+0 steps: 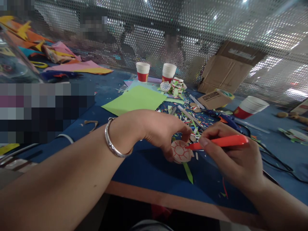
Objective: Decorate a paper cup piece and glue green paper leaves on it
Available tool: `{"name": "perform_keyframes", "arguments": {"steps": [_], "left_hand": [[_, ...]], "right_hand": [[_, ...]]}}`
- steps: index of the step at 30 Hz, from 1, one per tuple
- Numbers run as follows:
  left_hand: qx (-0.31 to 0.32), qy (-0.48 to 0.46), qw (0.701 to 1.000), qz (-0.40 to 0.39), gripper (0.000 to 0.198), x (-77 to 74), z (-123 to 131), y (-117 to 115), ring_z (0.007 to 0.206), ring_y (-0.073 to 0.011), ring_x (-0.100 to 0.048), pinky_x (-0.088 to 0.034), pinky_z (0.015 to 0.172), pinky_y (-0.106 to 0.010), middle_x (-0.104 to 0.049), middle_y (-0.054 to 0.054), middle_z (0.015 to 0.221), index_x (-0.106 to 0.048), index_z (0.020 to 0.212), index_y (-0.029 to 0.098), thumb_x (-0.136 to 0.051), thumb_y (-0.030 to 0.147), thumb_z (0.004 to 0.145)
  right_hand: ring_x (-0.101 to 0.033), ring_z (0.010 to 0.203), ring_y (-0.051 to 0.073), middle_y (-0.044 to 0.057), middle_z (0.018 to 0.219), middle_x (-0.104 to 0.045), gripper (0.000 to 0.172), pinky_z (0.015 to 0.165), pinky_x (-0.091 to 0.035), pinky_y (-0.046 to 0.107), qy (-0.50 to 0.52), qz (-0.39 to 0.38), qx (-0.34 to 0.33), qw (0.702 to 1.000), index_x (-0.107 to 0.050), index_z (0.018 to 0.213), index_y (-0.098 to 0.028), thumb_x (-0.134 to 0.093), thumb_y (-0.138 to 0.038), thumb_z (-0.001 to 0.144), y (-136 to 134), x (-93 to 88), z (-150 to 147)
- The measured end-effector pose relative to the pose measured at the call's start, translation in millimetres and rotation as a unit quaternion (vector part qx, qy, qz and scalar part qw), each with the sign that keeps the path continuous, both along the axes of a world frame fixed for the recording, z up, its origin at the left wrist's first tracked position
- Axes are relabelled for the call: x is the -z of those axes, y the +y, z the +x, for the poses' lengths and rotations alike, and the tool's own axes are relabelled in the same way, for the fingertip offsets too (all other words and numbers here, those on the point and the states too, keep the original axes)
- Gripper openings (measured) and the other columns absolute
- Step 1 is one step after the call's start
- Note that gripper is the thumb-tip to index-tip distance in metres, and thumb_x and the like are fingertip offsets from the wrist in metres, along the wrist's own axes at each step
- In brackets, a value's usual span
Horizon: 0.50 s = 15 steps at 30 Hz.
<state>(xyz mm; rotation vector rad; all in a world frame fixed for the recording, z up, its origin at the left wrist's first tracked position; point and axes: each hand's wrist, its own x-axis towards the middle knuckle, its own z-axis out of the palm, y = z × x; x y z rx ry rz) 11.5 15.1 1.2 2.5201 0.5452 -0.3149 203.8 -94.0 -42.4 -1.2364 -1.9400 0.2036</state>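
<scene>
My left hand is closed around the side of a small round disc, which looks like the cut-off bottom of a paper cup. Red lines on its face form a ring with rays. A pointed green paper strip sticks out below it. In my right hand is a red marker, gripped like a pen, its tip at the disc's right edge. Further back, a similar disc with blue lines leans by a stack of cut cup pieces.
Green paper sheets lie beyond my left hand. Stacked paper cups stand at the back, with a tilted stack on the right. Paper scraps, a blue glue gun and a black cable spread right. Cardboard leans on the mesh.
</scene>
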Motion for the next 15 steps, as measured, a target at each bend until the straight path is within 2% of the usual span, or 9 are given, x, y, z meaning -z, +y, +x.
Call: {"name": "perform_keyframes", "arguments": {"steps": [7,15], "left_hand": [[0.003,-0.014,1.000,0.001,0.058,-1.2,0.4,-2.4,0.097,-0.0199,-0.064,-0.043,0.071,-0.026,-0.070,0.000,0.121,-0.064,0.123,0.026,-0.084,0.033,0.069],[0.003,-0.017,1.000,-0.007,0.058,-4.2,0.0,-4.3,0.096,-0.0205,-0.064,-0.043,0.070,-0.027,-0.070,-0.001,0.120,-0.064,0.125,0.023,-0.083,0.030,0.071]], "right_hand": [[-0.061,0.065,0.015,0.000,0.077,-0.068,0.007,0.058,-0.049,0.028,0.015,-0.043,-0.060,0.997,-0.064,0.087,-0.023,-0.062,-0.020,0.093,-1.6,1.6,-4.3],[-0.060,0.065,0.012,-0.001,0.077,-0.067,0.006,0.060,-0.048,0.025,0.015,-0.054,-0.067,0.996,-0.064,0.089,-0.023,-0.063,-0.020,0.094,0.5,1.9,-5.7]]}}
